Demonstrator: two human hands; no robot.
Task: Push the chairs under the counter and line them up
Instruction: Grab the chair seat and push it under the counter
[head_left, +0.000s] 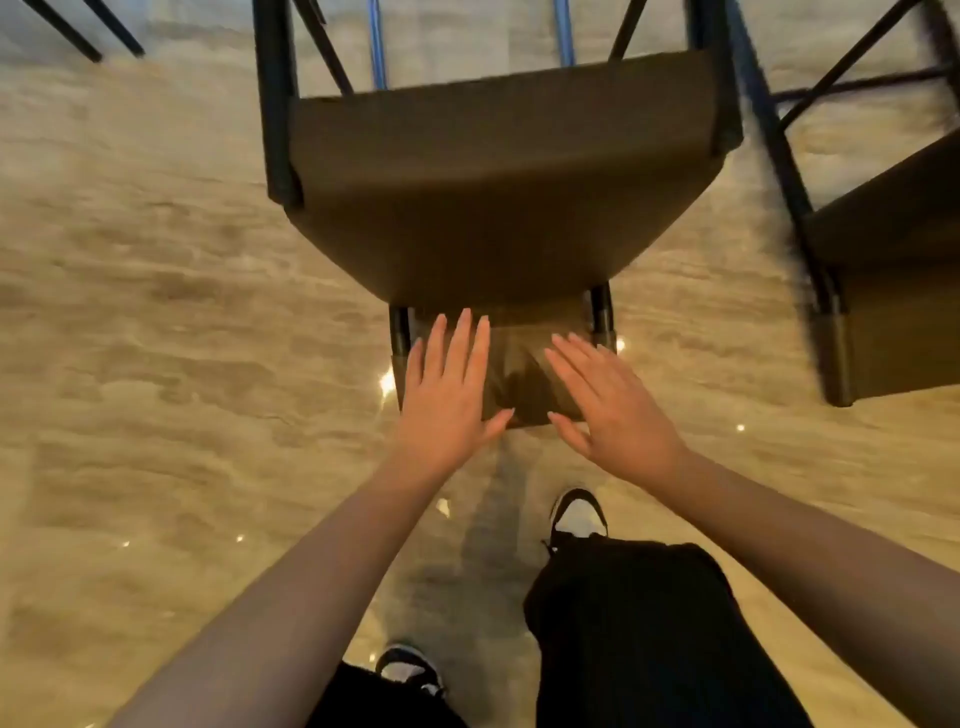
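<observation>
A brown chair (498, 187) with a black metal frame stands straight ahead of me, seen from above, its low backrest (519, 374) nearest me. My left hand (447, 395) lies flat over the backrest's left part, fingers straight and pointing forward. Over the right part sits my right hand (608, 410), fingers straight and angled to the left. Whether the palms touch the backrest I cannot tell. A second brown chair (893, 270) of the same kind stands at the right edge. The counter is not in view.
Glossy beige marble floor (156, 338) spreads to the left and around me. Black legs of another chair (88, 31) show at the top left. My two feet in black-and-white shoes (579, 514) stand just behind the chair.
</observation>
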